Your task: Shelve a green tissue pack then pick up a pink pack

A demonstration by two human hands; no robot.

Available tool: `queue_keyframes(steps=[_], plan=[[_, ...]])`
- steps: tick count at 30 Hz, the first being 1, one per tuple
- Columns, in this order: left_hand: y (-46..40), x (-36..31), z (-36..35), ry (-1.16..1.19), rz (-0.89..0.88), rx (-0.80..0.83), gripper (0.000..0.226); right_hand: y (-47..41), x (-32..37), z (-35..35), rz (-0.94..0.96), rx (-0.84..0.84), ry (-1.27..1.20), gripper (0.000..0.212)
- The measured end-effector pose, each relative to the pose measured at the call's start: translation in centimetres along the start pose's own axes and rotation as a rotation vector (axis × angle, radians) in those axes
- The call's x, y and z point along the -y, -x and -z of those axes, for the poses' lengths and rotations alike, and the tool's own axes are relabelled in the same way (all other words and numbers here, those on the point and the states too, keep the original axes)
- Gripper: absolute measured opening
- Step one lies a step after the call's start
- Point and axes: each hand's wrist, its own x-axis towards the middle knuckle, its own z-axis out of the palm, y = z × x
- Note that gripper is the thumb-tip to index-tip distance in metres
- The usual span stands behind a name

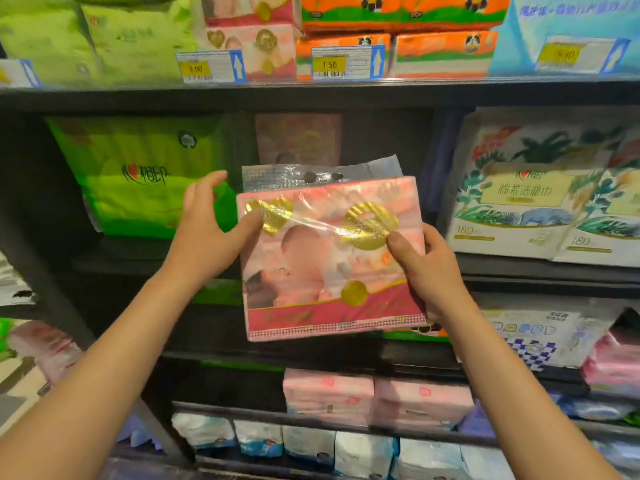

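A pink pack of tissues [322,271] with gold round marks and a clear plastic hanging flap at its top is held up in front of a dark shop shelf. My left hand [207,230] grips its upper left corner, thumb on the front by a gold mark, the other fingers curving behind the edge. My right hand [424,268] grips the right edge, thumb pressed on the front near the large gold ring, fingers hidden behind the pack.
A green pack [138,174] sits on the middle shelf at left, a white leafy-print pack [540,202] at right, another pink pack [298,136] in the gap behind. Orange packs [398,15] and price tags [346,62] line the upper shelf. Pink and white packs fill the lower shelves [329,396].
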Motion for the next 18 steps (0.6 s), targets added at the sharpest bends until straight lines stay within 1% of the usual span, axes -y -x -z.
queue_keyframes(steps=[1,2,3,5,6,7,8,9,12,13,14,16,17,18], plan=[[-2.0,-0.7,0.1,-0.072,-0.143,0.048,0.072,-1.1,0.4,-0.1,-0.002,0.006,0.029,0.026],[-4.0,-1.2,-0.1,-0.13,-0.24,0.15,0.075,-2.2,0.8,-0.1,0.002,0.013,0.071,0.028],[-6.1,-1.9,-0.4,-0.189,-0.269,0.294,0.084,-3.2,1.4,-0.3,0.01,0.025,0.117,0.03],[-10.0,-2.8,-1.3,-0.318,-0.232,0.605,0.104,-5.0,2.5,-0.6,0.026,0.035,0.166,0.034],[-11.7,-2.9,-1.7,-0.343,-0.22,0.723,0.11,-5.9,2.9,-0.8,0.03,0.028,0.171,0.035],[-13.2,-2.5,-2.4,-0.327,-0.213,0.792,0.111,-6.5,3.6,-1.0,0.035,0.02,0.18,0.034],[-14.5,-2.0,-3.0,-0.283,-0.212,0.824,0.106,-7.3,4.1,-1.2,0.043,0.022,0.196,0.033],[-15.7,-1.1,-3.6,-0.232,-0.205,0.842,0.093,-7.9,4.8,-1.6,0.048,0.032,0.22,0.032],[-17.0,0.9,-5.6,0.008,-0.11,0.918,0.034,-9.8,5.8,-2.5,0.064,0.088,0.307,0.027],[-17.1,1.6,-6.1,0.088,-0.065,0.926,0.027,-10.4,6.3,-2.9,0.066,0.098,0.344,0.022],[-17.2,2.0,-6.4,0.136,-0.027,0.911,0.025,-11.1,6.6,-3.1,0.063,0.102,0.372,0.018],[-17.9,2.7,-6.9,0.138,0.036,0.851,0.034,-12.0,7.4,-3.6,0.051,0.119,0.424,0.017],[-18.1,3.2,-7.0,0.114,0.077,0.836,0.04,-12.3,7.8,-3.8,0.041,0.085,0.42,0.015],[-18.2,3.5,-7.2,0.106,0.13,0.835,0.045,-12.7,8.0,-3.4,0.042,0.014,0.394,0.011]])
